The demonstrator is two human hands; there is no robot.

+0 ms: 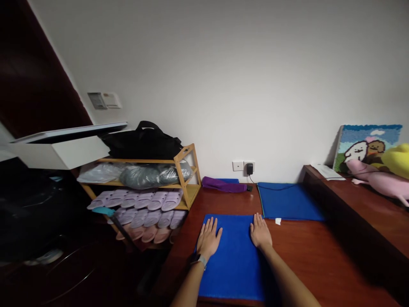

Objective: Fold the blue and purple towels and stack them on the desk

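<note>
A blue cloth (pixel 234 264) lies spread flat on the reddish-brown wooden table (pixel 303 256). My left hand (pixel 209 238) rests flat on its left side near the far corner, fingers stretched out; a watch is on that wrist. Over the cloth's far right edge lies my right hand (pixel 260 232), palm down with fingers extended. Neither hand grips anything. Just beyond to the right is another blue cloth (pixel 289 202), laid flat, with a small white tag (pixel 277 221) at its near edge. A purple cloth (pixel 225 185) lies folded long by the wall.
A wooden shoe rack (pixel 188 179) with several lilac slippers (pixel 156 200) stands left of the table, a black bag (pixel 147 143) on top. A charger (pixel 249 169) is plugged into the wall, its cable crossing the far cloth. A pink plush toy (pixel 380 179) lies on the raised right surface.
</note>
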